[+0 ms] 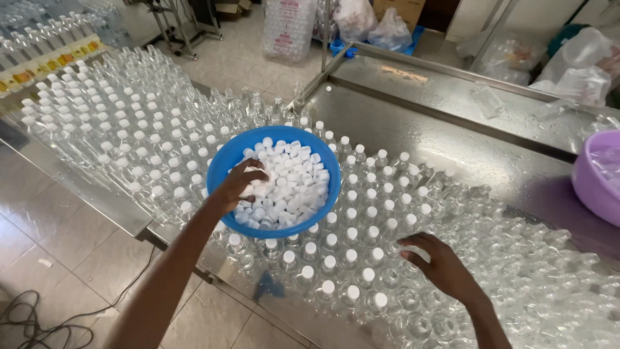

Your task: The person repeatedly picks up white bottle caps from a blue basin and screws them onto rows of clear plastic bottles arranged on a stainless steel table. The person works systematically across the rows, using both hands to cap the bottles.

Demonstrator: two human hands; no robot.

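Note:
A blue round bowl (219, 169) full of white bottle caps (294, 184) rests on top of clear plastic bottles (361, 213) standing on a steel table. My left hand (237, 185) reaches into the bowl's left side, fingers curled among the caps. My right hand (439, 264) hovers palm down over the bottles at the front right, fingers spread above an uncapped bottle, next to capped ones. I cannot tell whether a cap is under its fingertips.
Many more capped bottles (129, 123) cover the table's left side. Uncapped bottles (542, 284) fill the right. A purple basin (591, 184) sits at the right edge. A wet steel surface (445, 139) lies behind. Plastic bags (387, 29) and cables (32, 320) are on the tiled floor.

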